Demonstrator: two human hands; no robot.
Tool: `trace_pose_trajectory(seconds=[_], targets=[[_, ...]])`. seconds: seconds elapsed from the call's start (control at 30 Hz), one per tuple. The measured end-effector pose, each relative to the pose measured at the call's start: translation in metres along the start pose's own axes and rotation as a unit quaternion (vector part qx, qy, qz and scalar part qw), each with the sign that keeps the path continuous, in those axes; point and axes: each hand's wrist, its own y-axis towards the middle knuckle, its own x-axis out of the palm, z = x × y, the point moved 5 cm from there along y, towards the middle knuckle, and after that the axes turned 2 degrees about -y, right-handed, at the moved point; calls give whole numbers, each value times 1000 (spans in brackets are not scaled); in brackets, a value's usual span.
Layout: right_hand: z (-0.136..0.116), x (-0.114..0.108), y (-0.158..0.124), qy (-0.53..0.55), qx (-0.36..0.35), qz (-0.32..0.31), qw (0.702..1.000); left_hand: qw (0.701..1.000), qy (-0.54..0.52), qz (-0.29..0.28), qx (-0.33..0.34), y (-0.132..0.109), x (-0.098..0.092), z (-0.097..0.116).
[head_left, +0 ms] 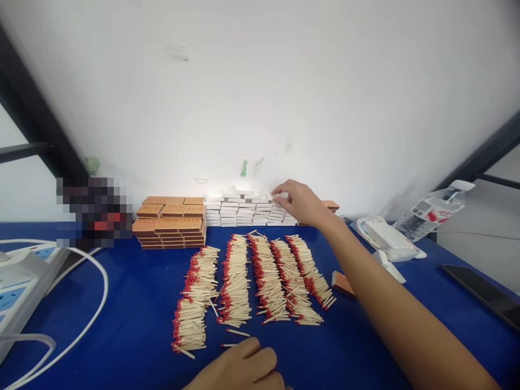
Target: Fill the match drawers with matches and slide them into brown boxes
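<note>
My right hand (303, 203) reaches to the stack of white matchbox trays (239, 212) against the wall. Its thumb and forefinger close around a white tray at the top right of the stack. At the bottom edge, my left hand (247, 368) lies on the table with its fingers curled; whatever may be inside is hidden. Two loose matches (238, 332) lie just beyond it. In front of the trays, red-headed wooden matches (235, 281) are spread in several long rows. Orange matchbox covers (173, 225) stand stacked left of the trays.
An orange matchbox (342, 283) lies under my right forearm. To the right are a white packet (385, 238), a plastic bottle (433, 211) and a dark phone (483, 292). A power strip (24, 276) with a white cable (106, 287) occupies the left side of the blue table (134, 314).
</note>
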Motion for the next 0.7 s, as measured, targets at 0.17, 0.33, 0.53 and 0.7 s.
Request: trace_pose_trajectory(seconds=[0.17,0.33,0.53,0.7], targets=[[8,-13,-3,-6,13,11,1000,1000,-21,-6,0,3,-6,0],[9,-43,-10,-3,28,33,999,1000,-21,-6,10,7,-11,-1],[40,-90,-28,-44,122,58,990,1000,-19,12,-6,14,-20,-2],[85,-85,-40,-51,197,-58,977,999,-41,2,-16,14,-21,-3]])
